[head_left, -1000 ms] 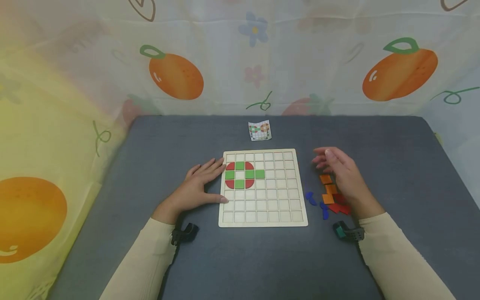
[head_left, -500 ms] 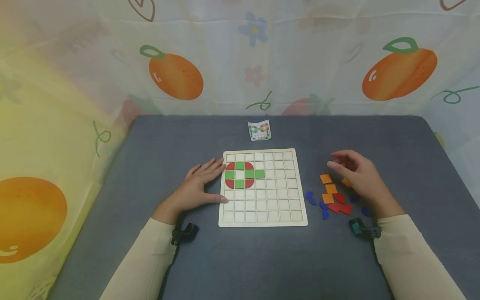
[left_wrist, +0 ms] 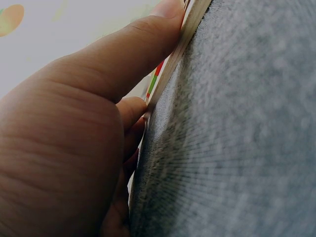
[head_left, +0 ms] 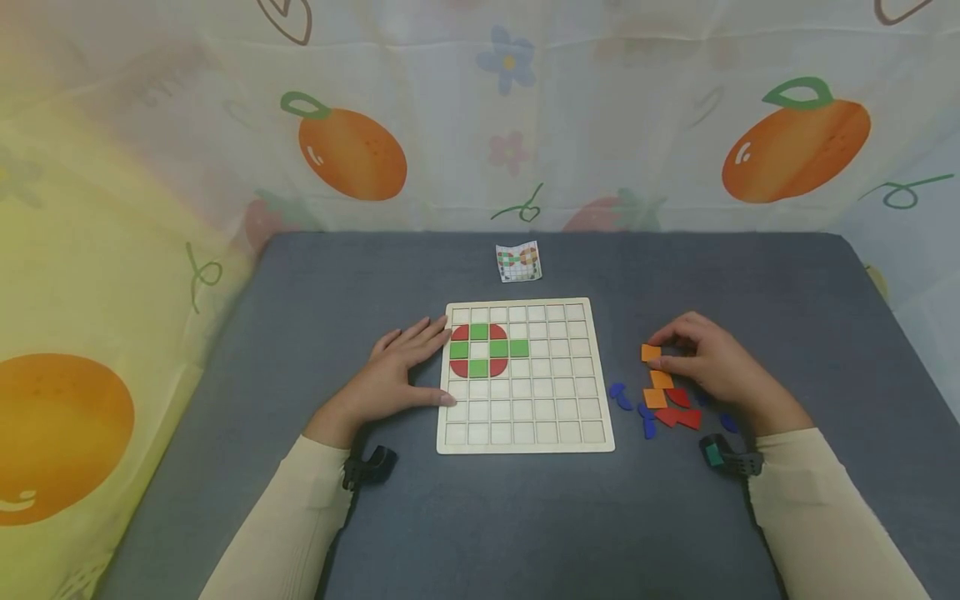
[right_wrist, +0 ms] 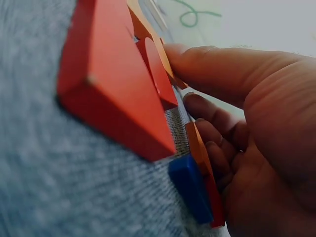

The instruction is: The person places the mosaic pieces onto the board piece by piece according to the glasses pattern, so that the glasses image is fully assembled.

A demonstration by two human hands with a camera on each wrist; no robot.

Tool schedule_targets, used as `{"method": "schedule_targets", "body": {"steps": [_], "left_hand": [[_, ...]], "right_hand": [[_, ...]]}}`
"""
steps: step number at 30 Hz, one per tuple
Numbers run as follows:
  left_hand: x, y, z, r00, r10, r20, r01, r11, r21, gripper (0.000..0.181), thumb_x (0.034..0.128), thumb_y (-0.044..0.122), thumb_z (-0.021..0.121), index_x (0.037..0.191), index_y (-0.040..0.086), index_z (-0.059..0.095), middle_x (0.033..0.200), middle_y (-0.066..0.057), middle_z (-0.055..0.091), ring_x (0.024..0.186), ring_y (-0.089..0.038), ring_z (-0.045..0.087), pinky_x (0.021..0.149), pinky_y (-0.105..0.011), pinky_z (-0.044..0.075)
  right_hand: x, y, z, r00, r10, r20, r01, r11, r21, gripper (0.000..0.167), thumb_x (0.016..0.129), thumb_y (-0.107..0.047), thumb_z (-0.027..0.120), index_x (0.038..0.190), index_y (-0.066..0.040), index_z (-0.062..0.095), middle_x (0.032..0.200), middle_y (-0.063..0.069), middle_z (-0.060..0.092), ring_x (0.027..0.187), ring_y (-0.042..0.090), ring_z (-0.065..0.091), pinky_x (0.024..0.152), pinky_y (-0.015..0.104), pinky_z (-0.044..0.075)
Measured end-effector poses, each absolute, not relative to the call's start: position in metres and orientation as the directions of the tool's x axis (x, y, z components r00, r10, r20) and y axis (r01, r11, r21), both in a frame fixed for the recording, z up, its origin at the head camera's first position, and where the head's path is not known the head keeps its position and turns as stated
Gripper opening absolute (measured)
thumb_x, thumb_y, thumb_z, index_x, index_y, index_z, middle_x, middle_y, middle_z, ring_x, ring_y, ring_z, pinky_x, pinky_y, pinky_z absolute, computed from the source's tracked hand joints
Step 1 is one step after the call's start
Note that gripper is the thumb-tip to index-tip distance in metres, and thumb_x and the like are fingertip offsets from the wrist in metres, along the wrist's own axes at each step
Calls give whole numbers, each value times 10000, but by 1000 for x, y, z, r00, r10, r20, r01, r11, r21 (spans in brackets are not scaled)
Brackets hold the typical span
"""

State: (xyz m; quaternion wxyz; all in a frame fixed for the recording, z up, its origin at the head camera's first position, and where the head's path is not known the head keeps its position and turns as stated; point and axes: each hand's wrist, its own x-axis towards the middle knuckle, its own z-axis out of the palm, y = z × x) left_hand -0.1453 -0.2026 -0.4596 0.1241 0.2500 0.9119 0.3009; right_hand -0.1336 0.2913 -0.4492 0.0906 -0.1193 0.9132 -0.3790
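As we inspect the head view, we find the topmost orange tile (head_left: 649, 352) at the tips of the right hand (head_left: 708, 354), left of its palm; thumb and index finger pinch it from the near and far sides, though we cannot tell whether it is off the table (head_left: 525, 517); it looks roughly square, without a clear long axis, its sides nearly in line with those of the gridded board (head_left: 522, 410), which lies to its left, apart from it; we judge this leftward offset the governing relation; the right hand is plainly nearer, while the left hand (head_left: 393, 379), fingers spread, rests on the board's opposite edge. In the left wrist view, we note the thumb (left_wrist: 123, 54) over the rim; we see no tile in that grasp. In the right wrist view, the other thumb meets an orange edge; we cannot tell which tile it is.
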Motion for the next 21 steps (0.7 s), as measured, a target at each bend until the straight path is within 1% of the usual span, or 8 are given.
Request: {"method": "schedule_targets", "body": {"steps": [4, 7, 8, 11, 14, 17, 21], "left_hand": [[-146, -203, -460, -844, 531, -76, 381, 693, 612, 1093, 863, 521, 926, 1717, 158, 349, 1783, 46, 234, 1654, -220, 104, 1264, -587, 11], [-146, -203, -460, -844, 531, -75, 381, 693, 613, 1093, 863, 525, 925, 1717, 158, 350, 1784, 49, 233, 1654, -215, 102, 1264, -586, 11], [-146, -203, -461, -844, 531, -75, 381, 692, 613, 1092, 864, 525, 925, 1718, 159, 350, 1784, 50, 231, 1654, -213, 101, 1264, -585, 11], [-146, -204, -461, -844, 531, -75, 381, 693, 612, 1092, 865, 529, 923, 1718, 161, 349, 1784, 54, 229, 1654, -209, 99, 1264, -585, 11], [-146, -204, -462, -845, 529, -77, 379, 696, 610, 1093, 864, 531, 923, 1718, 164, 349, 1783, 57, 230, 1654, -207, 98, 1264, -587, 9], [-147, -204, -462, -847, 527, -75, 380, 698, 607, 1095, 860, 537, 925, 1717, 165, 353, 1782, 57, 235, 1654, -209, 103, 1264, -588, 13], [-147, -203, -462, -847, 526, -71, 381, 696, 608, 1098, 855, 538, 929, 1716, 165, 358, 1781, 54, 240, 1653, -213, 108, 1264, -590, 17]], "right_hand": [[-133, 285, -448, -968, -231, -101, -92, 695, -713, 227, 1011, -203, 834, 1159, -63, 734, 1082, 90, 641, 921, 266, 574, 783, 416, 491], [-132, 280, -446, -974, -202, -101, -69, 692, -719, 263, 1026, -225, 817, 1208, -66, 714, 1037, 86, 667, 890, 267, 613, 754, 397, 515], [-132, 278, -445, -976, -200, -91, -74, 690, -720, 272, 1036, -221, 805, 1243, -66, 719, 1051, 92, 681, 894, 267, 614, 752, 383, 517], [-130, 274, -443, -977, -209, -44, -112, 675, -730, 304, 1069, -213, 758, 1336, -71, 734, 1180, 109, 706, 972, 260, 632, 791, 326, 516], [-129, 271, -440, -978, -207, 15, -149, 651, -744, 282, 1086, -208, 731, 1339, -85, 755, 1263, 101, 714, 1002, 244, 626, 792, 269, 501], [-129, 265, -437, -980, -193, 50, -160, 608, -778, 263, 1073, -164, 746, 1316, -63, 754, 1205, 110, 723, 958, 217, 637, 742, 237, 508], [-130, 256, -435, -981, -188, 35, -136, 555, -820, 328, 1042, -122, 782, 1349, -26, 719, 1132, 123, 723, 903, 170, 672, 688, 241, 527]]}}
